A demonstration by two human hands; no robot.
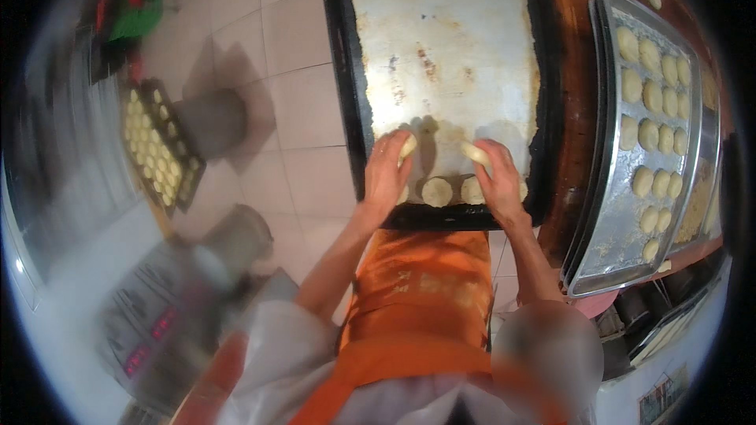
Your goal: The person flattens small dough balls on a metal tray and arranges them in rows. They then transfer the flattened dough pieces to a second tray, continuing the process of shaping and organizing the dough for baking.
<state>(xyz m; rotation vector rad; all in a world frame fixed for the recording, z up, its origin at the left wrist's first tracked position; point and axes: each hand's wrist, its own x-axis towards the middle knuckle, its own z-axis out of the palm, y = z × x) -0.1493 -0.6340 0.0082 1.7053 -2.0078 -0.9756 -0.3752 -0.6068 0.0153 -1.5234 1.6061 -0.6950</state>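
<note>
Left of the left grip (384,171): pale floor tiles (295,102), grey cylinder (219,122), then dark tray (194,165). Below-left of it: blurred panel (150,287), red displays (163,324). Far up-left: green item (138,20), blurred. Right of the right grip (498,177): brown desk (573,86).

Dough rounds (437,191): two held, four visible on black-rimmed tray (449,24), eighteen on silver tray (610,224).

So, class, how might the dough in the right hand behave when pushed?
The dough is probably light: the right hand simply pinches it. Its pale, uncooked look suggests it could dent. Its flattened shape suggests sliding more than rolling.
</note>
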